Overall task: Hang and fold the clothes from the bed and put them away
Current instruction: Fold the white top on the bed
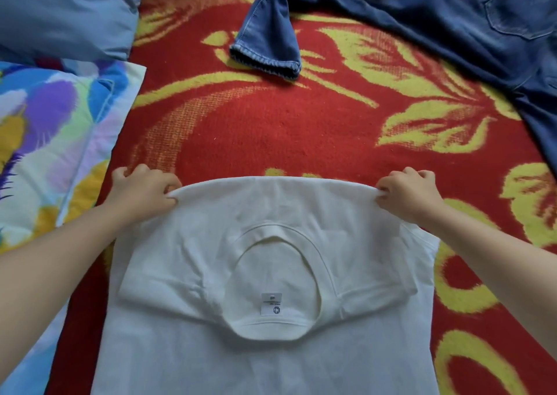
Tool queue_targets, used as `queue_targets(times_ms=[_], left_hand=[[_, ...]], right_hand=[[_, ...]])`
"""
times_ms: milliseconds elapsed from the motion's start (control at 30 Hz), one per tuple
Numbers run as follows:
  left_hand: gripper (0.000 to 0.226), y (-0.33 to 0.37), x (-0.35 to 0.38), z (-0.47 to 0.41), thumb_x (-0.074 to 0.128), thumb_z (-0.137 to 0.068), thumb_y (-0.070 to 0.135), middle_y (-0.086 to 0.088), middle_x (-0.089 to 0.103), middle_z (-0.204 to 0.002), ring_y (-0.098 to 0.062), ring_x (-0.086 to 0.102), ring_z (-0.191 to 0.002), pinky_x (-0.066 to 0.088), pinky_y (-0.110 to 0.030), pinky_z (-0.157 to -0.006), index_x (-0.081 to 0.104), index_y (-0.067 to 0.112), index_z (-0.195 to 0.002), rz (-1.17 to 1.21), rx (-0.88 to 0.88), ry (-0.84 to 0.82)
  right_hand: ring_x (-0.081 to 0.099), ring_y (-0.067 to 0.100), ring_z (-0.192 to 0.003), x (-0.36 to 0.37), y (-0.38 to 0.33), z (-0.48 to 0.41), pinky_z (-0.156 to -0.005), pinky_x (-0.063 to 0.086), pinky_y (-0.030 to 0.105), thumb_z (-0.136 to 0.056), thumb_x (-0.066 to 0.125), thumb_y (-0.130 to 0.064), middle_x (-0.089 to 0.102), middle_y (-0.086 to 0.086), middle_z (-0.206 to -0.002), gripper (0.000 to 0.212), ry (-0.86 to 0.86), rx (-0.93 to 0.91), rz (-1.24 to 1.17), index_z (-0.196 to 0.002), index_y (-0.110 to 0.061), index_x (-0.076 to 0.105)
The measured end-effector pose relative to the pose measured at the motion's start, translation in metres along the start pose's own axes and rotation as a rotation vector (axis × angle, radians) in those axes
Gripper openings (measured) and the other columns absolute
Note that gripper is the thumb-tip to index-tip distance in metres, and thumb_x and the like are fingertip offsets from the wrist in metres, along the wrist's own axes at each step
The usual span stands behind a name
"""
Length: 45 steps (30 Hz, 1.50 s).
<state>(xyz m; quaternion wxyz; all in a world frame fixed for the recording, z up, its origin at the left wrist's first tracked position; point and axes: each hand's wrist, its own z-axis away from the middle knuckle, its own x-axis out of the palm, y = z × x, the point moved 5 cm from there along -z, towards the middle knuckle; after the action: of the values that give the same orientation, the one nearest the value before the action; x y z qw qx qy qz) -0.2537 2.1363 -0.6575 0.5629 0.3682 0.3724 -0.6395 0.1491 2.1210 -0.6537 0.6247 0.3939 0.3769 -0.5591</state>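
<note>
The white T-shirt [271,355] looks light, soft and limp, a thin knit that will sag and crease wherever it is not held, so it is best taken by two corners of an edge at once and kept taut between them. It is not fragile or slippery, though a loose layer could slide off the one below as it is turned over. That is how it is held now: the left hand [144,192] pinches the T-shirt's far left corner, fingers curled and thumb pressed onto the cloth, and the right hand [407,194] pinches the far right corner in the same way, with the far edge stretched smooth between them

The T-shirt is plain, lying flat and part-folded, its far edge a rounded fold. Both short sleeves are turned inward towards the round neckline [277,277], and a small white label [271,304] shows inside the collar. Faint creases run out from the neck

Under the T-shirt lies a red blanket [271,129] with yellow flowers. Beyond the T-shirt, to the far right, a pair of blue jeans [422,12] sprawls unfolded, one leg bent towards the T-shirt. Left of the T-shirt sits a bright patterned pillow [54,138], and beyond that a pale blue pillow [60,12]
</note>
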Motion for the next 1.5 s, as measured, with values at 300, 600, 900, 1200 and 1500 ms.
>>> queue_targets(times_ms=[300, 600, 900, 1200, 1500], left_hand=[[0.029, -0.033, -0.015, 0.117, 0.041, -0.081, 0.027, -0.012, 0.069, -0.086, -0.022, 0.057, -0.082, 0.048, -0.041, -0.068, 0.063, 0.013, -0.093, 0.343, 0.386, 0.397], [0.022, -0.029, 0.014, 0.27, 0.04, -0.098, 0.018, -0.013, 0.071, -0.08, -0.022, 0.054, -0.084, 0.041, -0.036, -0.07, 0.06, 0.011, -0.097, 0.262, 0.613, 0.633], [0.015, -0.011, 0.101, 0.351, 0.047, -0.083, -0.002, -0.008, 0.055, -0.078, -0.024, 0.043, -0.069, 0.031, -0.034, -0.058, 0.05, 0.013, -0.085, 0.065, 0.687, 0.46], [0.026, 0.072, 0.1, 0.303, 0.036, -0.066, 0.019, -0.014, 0.051, -0.069, -0.029, 0.044, -0.07, 0.032, -0.034, -0.056, 0.058, 0.006, -0.064, 0.038, 0.16, 0.364], [0.093, 0.018, 0.167, 0.221, 0.014, -0.077, 0.073, -0.01, 0.009, -0.157, -0.028, 0.011, -0.144, 0.004, -0.035, -0.115, 0.021, 0.013, -0.149, 0.272, -0.025, 0.066]], right_hand=[[0.062, 0.035, -0.072, -0.018, 0.02, 0.116, -0.067, 0.042, 0.038, -0.093, 0.044, -0.024, 0.066, 0.017, -0.08, 0.035, 0.482, -0.331, -0.263, -0.086, 0.005, 0.063], [0.058, 0.02, -0.099, -0.005, 0.012, 0.259, -0.088, 0.038, 0.024, -0.097, 0.039, -0.023, 0.071, 0.015, -0.095, 0.022, 0.596, -0.537, -0.319, -0.095, -0.009, 0.056], [0.056, 0.027, -0.099, 0.076, -0.01, 0.335, -0.076, 0.039, 0.034, -0.086, 0.046, -0.017, 0.071, 0.015, -0.094, 0.008, 0.426, -0.627, -0.125, -0.091, -0.01, 0.047], [0.065, 0.038, -0.099, 0.111, -0.068, 0.307, -0.07, 0.054, 0.042, -0.101, 0.015, -0.044, 0.065, 0.023, -0.11, 0.055, 0.252, -0.344, -0.112, -0.095, -0.01, 0.058], [0.037, 0.036, -0.133, 0.135, -0.055, 0.214, -0.101, 0.031, 0.061, -0.091, 0.003, -0.066, 0.041, 0.024, -0.142, 0.079, 0.076, -0.065, -0.066, -0.139, -0.014, 0.038]])
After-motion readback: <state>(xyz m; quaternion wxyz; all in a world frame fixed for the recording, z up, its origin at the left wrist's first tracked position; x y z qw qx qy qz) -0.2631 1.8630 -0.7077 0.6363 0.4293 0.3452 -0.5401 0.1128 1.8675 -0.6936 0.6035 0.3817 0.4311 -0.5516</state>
